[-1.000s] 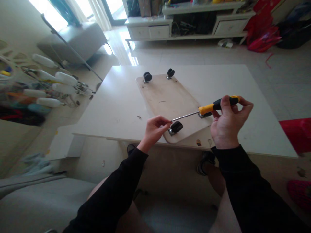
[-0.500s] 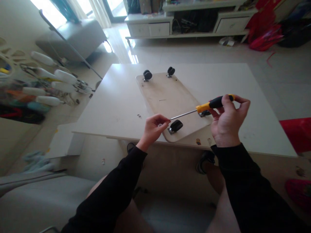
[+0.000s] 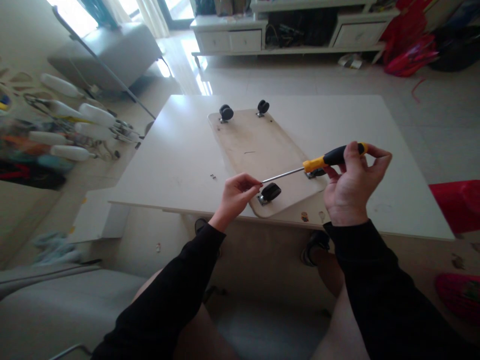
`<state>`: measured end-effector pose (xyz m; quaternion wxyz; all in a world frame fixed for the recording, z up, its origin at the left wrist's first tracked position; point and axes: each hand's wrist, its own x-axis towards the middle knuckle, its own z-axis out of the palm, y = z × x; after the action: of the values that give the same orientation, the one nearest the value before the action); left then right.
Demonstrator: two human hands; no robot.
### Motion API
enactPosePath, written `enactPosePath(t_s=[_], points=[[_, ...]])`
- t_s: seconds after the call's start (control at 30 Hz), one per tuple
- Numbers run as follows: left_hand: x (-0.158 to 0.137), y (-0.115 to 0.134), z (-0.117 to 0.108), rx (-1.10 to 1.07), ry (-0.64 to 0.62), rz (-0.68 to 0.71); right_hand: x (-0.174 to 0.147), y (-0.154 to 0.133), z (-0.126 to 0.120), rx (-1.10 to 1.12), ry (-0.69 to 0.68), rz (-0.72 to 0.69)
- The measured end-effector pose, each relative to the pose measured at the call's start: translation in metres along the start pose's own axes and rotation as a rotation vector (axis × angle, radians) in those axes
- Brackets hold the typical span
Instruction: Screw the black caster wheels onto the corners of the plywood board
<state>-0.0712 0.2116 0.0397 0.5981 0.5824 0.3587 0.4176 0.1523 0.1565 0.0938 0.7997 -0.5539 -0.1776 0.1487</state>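
Note:
A yellow-and-black screwdriver (image 3: pixel 325 159) is held nearly level above the board, its metal shaft pointing left. My right hand (image 3: pixel 350 187) is closed around its handle. My left hand (image 3: pixel 240 195) pinches at the tip of the shaft; whether a small screw is also between the fingertips is hidden. Below lies a pale board (image 3: pixel 258 145) with rounded corners and a black caster wheel at each corner. The near-left caster (image 3: pixel 270 192) stands just under the shaft, close to my left fingers. The near-right caster (image 3: pixel 315 173) is partly covered by my right hand.
The board rests on a white table (image 3: pixel 180 150). Small screws (image 3: pixel 213 176) lie left of it, and a thin dark rod (image 3: pixel 249 152) lies on the board. Stickers (image 3: pixel 305 217) mark the table's near edge. A red object (image 3: pixel 455 205) stands at the right.
The view has shifted slightly. My hands hold nearly the same pose, with the right hand and the screwdriver handle a little farther right.

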Motion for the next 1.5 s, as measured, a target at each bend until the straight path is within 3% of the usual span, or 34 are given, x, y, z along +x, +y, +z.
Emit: enactPosePath(t_s=[0.33,0.5,0.87,1.0,1.3,1.5], points=[[0.002,0.003,-0.001,-0.100,0.049,-0.046,-0.005,-0.003,0.003,0.069,-0.103,-0.052],[0.002,0.002,-0.001,-0.080,0.074,-0.053,-0.004,-0.001,0.003,0.074,-0.129,0.012],[0.001,0.005,-0.002,-0.066,0.037,-0.007,-0.002,-0.001,0.001,0.023,-0.044,-0.012],[-0.001,0.009,-0.005,0.055,0.041,0.046,0.001,-0.006,0.001,0.041,-0.005,-0.062],[-0.012,0.016,-0.005,0.442,-0.235,0.321,0.001,-0.015,-0.002,-0.010,-0.001,-0.208],[-0.012,0.011,-0.008,0.635,-0.328,0.383,0.018,0.001,-0.013,-0.025,-0.052,-0.358]])
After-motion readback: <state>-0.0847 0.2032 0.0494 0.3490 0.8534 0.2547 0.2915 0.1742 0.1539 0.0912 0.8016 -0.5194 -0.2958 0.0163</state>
